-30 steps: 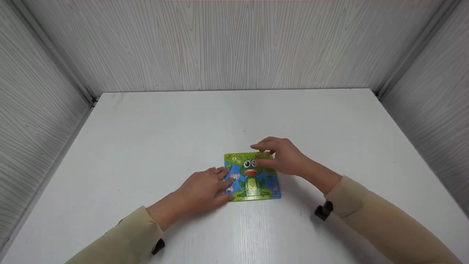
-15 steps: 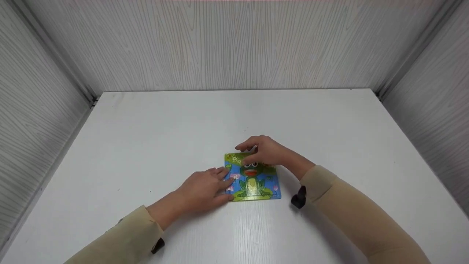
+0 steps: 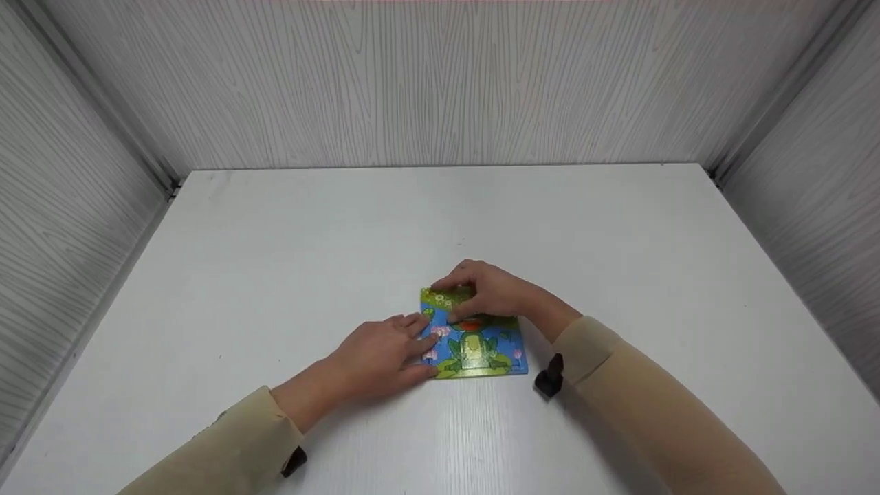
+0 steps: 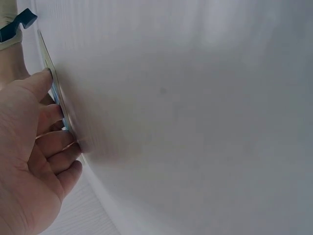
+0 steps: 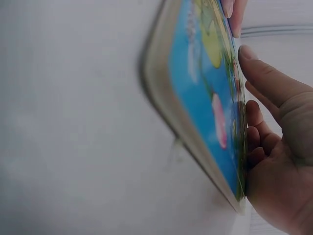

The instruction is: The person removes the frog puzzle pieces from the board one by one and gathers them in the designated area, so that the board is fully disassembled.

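Note:
A square picture puzzle board (image 3: 481, 354) with a green frog on blue lies flat on the white table in the head view. My left hand (image 3: 378, 357) rests at its left side, fingertips on the edge and thumb near the lower left corner. Above the board's upper part is my right hand (image 3: 495, 289), bent over it, thumb and fingers spread apart and touching or nearly touching the picture. It covers the frog's eyes and the upper right corner. In the right wrist view, the board (image 5: 205, 98) shows a pale thick edge, and nothing is visibly lifted from it.
The white tabletop (image 3: 309, 240) spreads around the board. Wood-grain panels stand at the back (image 3: 440, 82), on the left (image 3: 62, 206) and on the right (image 3: 811, 192). Both sleeves have a dark strap near the cuff.
My right hand has moved left across the upper part of the board and come down closer to it, now covering the frog's eyes. The left hand and the board have stayed in place.

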Motion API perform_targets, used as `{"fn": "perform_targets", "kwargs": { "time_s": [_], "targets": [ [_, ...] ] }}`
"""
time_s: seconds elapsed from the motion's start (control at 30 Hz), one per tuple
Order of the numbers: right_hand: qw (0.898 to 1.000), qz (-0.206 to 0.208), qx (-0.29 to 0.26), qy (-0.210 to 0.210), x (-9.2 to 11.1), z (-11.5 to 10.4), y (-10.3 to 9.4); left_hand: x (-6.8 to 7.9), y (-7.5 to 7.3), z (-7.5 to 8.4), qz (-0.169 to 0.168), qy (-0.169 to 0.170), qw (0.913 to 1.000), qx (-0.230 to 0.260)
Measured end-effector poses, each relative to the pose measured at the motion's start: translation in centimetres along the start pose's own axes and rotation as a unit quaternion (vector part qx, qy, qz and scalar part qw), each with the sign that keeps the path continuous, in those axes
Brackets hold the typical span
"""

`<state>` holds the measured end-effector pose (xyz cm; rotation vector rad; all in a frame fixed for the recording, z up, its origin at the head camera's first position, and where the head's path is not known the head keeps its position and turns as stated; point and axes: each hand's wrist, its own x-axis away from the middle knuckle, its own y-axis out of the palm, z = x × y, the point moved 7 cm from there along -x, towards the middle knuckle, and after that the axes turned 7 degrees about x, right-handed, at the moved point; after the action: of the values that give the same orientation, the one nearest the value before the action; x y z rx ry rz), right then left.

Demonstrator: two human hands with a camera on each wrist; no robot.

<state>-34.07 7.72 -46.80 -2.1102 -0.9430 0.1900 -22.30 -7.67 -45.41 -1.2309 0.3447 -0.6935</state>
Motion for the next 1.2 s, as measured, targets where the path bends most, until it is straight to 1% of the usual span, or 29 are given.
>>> {"fn": "perform_targets", "kwargs": {
  "time_s": [0.33,0.5,0.7,1.2],
  "targets": [
    [1.0,-0.006,0.018,-0.001,0.01,-0.28,0.08,-0.11,0.13,-0.14,0.0,0.006,1.0,-0.006],
    [1.0,-0.006,0.018,-0.005,-0.01,-0.32,0.05,-0.07,-0.07,-0.02,0.002,0.011,0.9999,-0.01],
    [1.0,-0.008,0.017,-0.006,-0.04,-0.13,0.11,-0.06,-0.07,0.02,0.001,0.008,0.9999,-0.007],
    [1.0,-0.015,0.022,0.01,0.01,-0.41,0.05,-0.13,-0.13,-0.03,-0.012,-0.002,0.9999,-0.007]
  ]
}}
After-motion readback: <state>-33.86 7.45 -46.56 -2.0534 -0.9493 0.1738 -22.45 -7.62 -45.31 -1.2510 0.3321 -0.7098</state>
